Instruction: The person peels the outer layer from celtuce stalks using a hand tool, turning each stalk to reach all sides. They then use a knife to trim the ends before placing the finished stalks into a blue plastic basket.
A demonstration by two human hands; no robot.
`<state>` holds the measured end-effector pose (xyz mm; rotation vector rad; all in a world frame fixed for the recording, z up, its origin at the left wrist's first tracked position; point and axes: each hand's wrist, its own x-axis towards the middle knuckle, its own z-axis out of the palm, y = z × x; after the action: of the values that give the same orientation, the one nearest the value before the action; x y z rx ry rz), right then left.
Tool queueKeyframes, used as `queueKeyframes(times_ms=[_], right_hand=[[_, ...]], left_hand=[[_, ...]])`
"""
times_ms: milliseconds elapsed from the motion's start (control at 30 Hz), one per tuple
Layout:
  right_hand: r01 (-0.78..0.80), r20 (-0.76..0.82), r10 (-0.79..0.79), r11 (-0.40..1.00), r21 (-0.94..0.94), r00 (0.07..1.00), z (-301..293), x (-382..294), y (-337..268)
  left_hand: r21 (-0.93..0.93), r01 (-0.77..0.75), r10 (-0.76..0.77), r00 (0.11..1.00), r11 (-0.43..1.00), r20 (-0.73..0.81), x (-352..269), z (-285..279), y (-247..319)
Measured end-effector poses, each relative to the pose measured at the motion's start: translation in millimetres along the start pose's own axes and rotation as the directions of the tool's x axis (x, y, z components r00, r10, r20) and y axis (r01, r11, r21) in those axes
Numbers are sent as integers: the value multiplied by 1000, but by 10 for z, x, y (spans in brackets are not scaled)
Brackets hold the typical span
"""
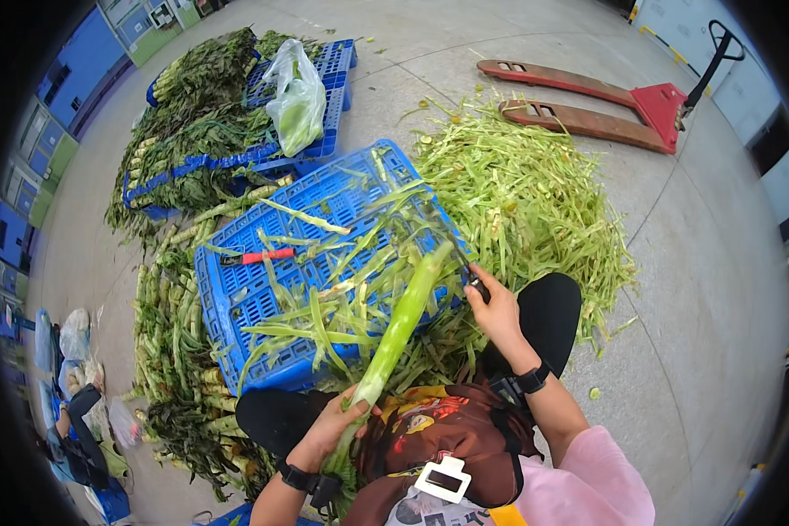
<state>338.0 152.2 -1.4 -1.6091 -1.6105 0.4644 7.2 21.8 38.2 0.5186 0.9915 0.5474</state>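
My left hand (pixel 342 421) is closed around the lower end of a pale green, largely peeled celtuce stem (pixel 404 315), its leafy end hanging below the wrist. The stem slants up and right over an upturned blue plastic crate (pixel 289 375). To the right, my right hand (pixel 493 306) grips the black handle of a knife or peeler (pixel 477 286); its blade points up-left beside the stem's top and is blurred. Long green peel strips (pixel 322 322) lie scattered over the crate. A peeler with a red handle (pixel 266 256) rests near the crate's left side.
A large heap of peelings (pixel 519 197) lies beyond the crate, near a red pallet jack (pixel 657 118). Unpeeled leafy stems (pixel 171 329) are piled at left. More bundles (pixel 197 131) and a plastic bag (pixel 296 105) sit on a blue pallet (pixel 338 79). Another person (pixel 75 421) is at far left.
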Motion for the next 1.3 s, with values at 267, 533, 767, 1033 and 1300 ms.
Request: queueKeyframes(times_ms=[267, 533, 767, 1033, 1300], right_hand=[[-471, 253, 410, 619, 628, 876, -439, 344, 33], [-459, 463, 151, 569, 682, 874, -459, 587, -270], [-633, 684, 53, 435, 640, 728, -574, 405, -53], [-754, 692, 308, 354, 554, 653, -374, -289, 41], [-790, 832, 249, 528, 313, 496, -249, -710, -325]], left_hand=[[502, -91, 237, 942, 860, -236, -491, 163, 160], [989, 98, 644, 765, -112, -3, -870, 620, 797], [674, 307, 677, 624, -672, 390, -765, 652, 1489], [950, 95, 847, 485, -297, 217, 238, 778, 1530], [-418, -193, 229, 973, 888, 39, 1262, 727, -109]])
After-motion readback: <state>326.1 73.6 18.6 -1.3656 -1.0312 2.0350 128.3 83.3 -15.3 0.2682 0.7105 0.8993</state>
